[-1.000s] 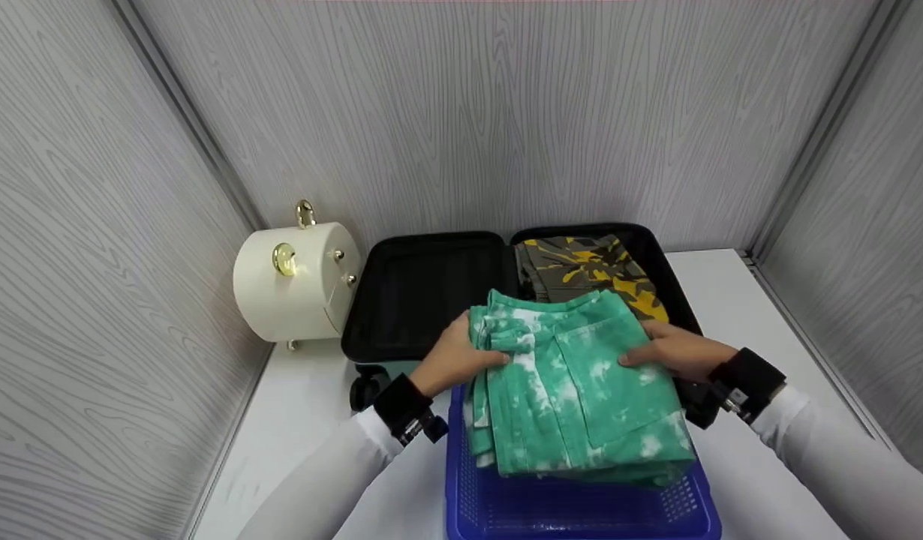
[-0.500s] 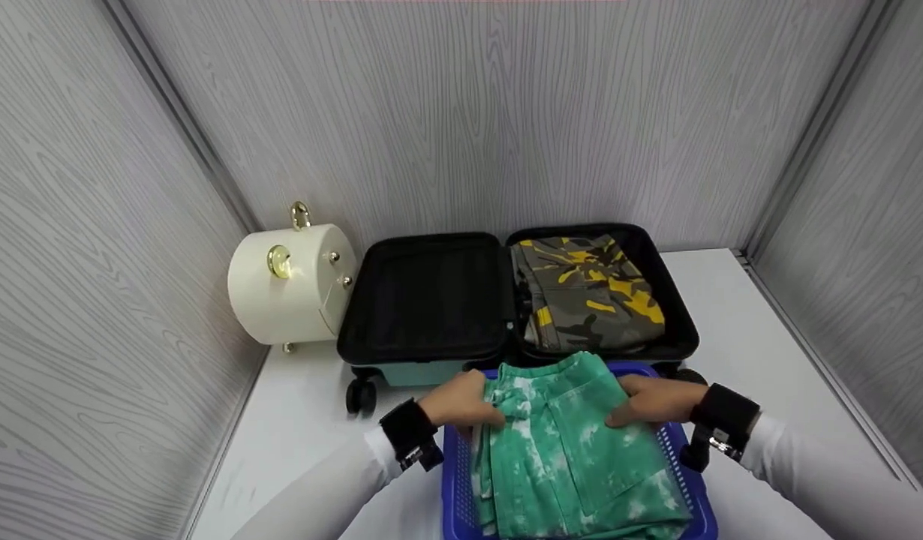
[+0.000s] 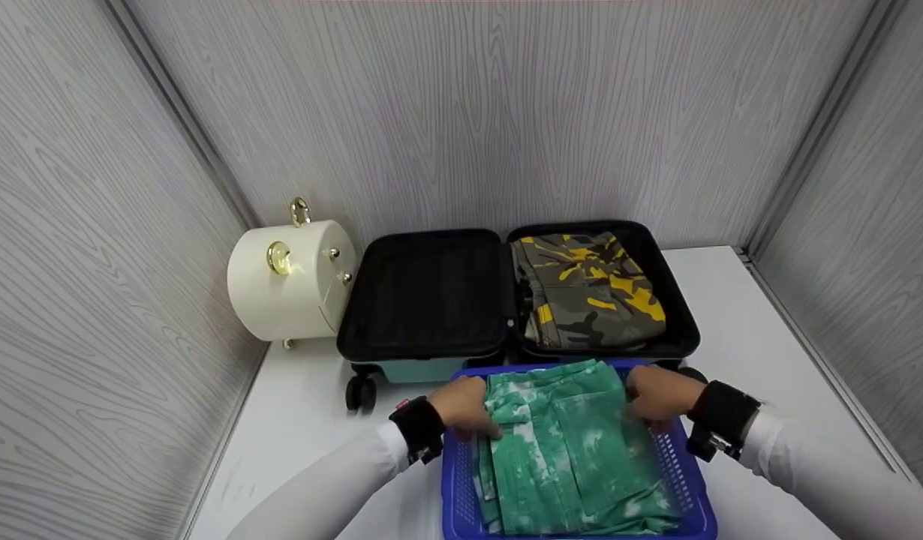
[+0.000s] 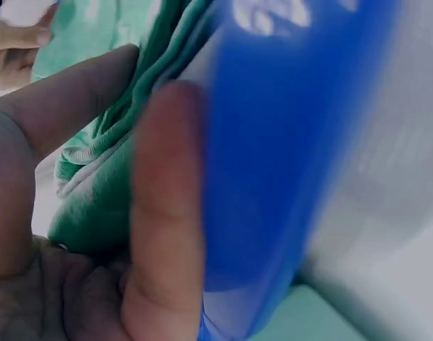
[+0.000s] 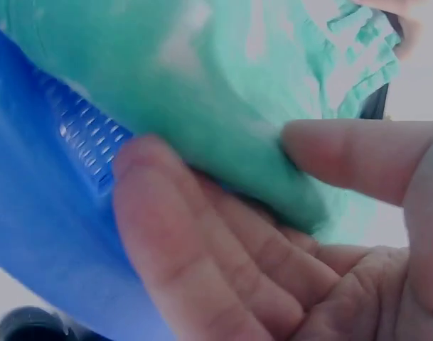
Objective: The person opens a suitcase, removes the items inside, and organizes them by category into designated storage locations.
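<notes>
Folded green-and-white mottled pants (image 3: 559, 450) lie inside a blue plastic basket (image 3: 694, 510). At the pants' left edge, my left hand (image 3: 465, 405) holds the folded layers. The left wrist view shows its thumb (image 4: 95, 85) on the cloth and a finger (image 4: 170, 185) between the pants and the basket wall. My right hand (image 3: 660, 394) holds the opposite edge. In the right wrist view, its thumb (image 5: 351, 149) presses the top while the other fingers (image 5: 180, 213) reach underneath. Part of the basket floor is hidden by the cloth.
Behind the basket lies an opened suitcase (image 3: 424, 352) with black lining. Its right half holds folded camouflage clothing (image 3: 589, 300) in grey, black and yellow. A cream round case (image 3: 285, 289) with gold fittings stands at the left by the wall (image 3: 461, 112).
Both hands have lowered the green-and-white pants from above the basket's back rim down into it, towards the body. The camouflage clothing is now fully uncovered to view.
</notes>
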A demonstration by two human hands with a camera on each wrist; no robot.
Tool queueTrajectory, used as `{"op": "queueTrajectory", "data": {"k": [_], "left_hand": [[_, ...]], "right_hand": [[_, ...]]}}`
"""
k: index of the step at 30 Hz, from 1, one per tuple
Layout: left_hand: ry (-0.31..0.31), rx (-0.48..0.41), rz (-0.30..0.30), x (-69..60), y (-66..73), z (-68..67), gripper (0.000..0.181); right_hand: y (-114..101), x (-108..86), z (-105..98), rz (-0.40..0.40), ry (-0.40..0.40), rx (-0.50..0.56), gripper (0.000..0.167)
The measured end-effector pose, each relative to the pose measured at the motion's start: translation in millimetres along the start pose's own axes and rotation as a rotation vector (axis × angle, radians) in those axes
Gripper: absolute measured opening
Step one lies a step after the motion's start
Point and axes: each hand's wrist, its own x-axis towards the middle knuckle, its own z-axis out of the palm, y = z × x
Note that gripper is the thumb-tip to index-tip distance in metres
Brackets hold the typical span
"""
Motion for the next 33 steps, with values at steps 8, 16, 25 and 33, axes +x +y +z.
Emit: {"op": "queueTrajectory", "data": {"k": [8, 16, 25, 33], "left_hand": [[0.198, 0.218, 0.120, -4.6, 18.3, -15.3, 0.059], [-0.116, 0.200, 0.186, 12.1, 28.7, 11.6, 0.056], [-0.376, 0.328, 0.111, 22.7, 37.0, 24.8, 0.063], [-0.195, -0.025, 0.069, 39.5, 44.7, 9.5, 0.049]], "right_hand": [[-12, 0.7, 2, -0.175, 0.199, -0.092, 0.030], [-17, 18.4, 27, -0.270, -0.027, -0.159, 0.011], [-9, 35.7, 49, -0.113, -0.187, -0.157, 0.012], [-10, 40.9, 19, -0.208, -0.103, 0.032, 0.019]]}}
